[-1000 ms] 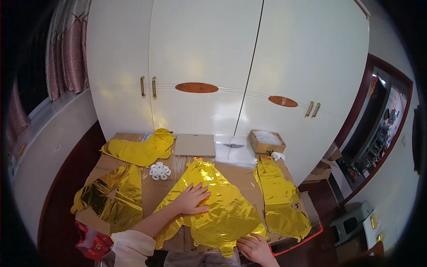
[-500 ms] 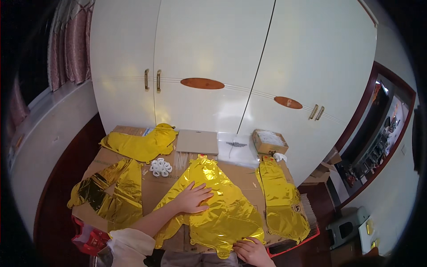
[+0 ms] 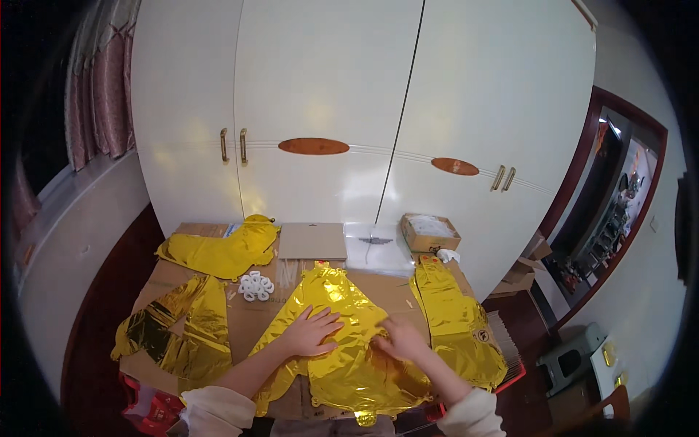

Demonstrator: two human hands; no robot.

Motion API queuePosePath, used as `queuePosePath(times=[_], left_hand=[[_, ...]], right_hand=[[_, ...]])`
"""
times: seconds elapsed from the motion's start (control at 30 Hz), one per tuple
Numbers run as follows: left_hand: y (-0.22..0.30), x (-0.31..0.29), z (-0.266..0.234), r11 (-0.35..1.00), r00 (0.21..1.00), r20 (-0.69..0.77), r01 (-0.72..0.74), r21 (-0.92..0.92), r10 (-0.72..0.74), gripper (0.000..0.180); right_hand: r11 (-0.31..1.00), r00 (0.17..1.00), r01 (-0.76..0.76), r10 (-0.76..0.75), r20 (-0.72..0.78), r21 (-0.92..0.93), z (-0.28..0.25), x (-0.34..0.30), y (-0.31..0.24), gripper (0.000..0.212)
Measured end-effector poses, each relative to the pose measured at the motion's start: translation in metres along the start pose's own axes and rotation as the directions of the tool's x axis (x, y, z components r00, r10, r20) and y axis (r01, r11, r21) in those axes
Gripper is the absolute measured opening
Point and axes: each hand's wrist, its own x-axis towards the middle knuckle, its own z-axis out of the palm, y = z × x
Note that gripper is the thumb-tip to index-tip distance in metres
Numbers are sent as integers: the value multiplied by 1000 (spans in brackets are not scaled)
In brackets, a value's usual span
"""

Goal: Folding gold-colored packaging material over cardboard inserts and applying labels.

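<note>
A flat gold foil balloon lies in front of me on the cardboard-covered table, its surface wrinkled and shiny. My left hand rests flat on its middle, fingers spread. On the balloon's right side, my right hand has its fingers bent together against the foil and seems to pinch it; the fingertips are partly hidden. Another gold foil balloon lies to the left, and a curved gold foil balloon behind that. To the right is a stack of long gold foil pieces.
White ribbon rolls sit in a cluster beside thin white straws. At the back are a grey-brown board, clear plastic bags and a small carton. A white wardrobe stands behind. A red bag hangs at the near left.
My right hand has moved from the balloon's near right corner up to its right side. The left hand stays flat on the foil. My view has shifted slightly.
</note>
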Motion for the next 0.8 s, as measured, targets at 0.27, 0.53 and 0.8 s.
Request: queuePosePath(times=[0.27,0.53,0.8], left_hand=[[2,1,-1,1000,1000,-18,-10,22,10,62],[2,-2,-3,1000,1000,-23,9,15,-8,61],[3,0,-3,1000,1000,-18,4,21,-3,60]], right_hand=[[970,923,-235,244,297,-68,34,95,59,61],[923,962,-191,109,250,335,28,86,49,59],[914,963,21,-128,238,406,30,40,70,34]])
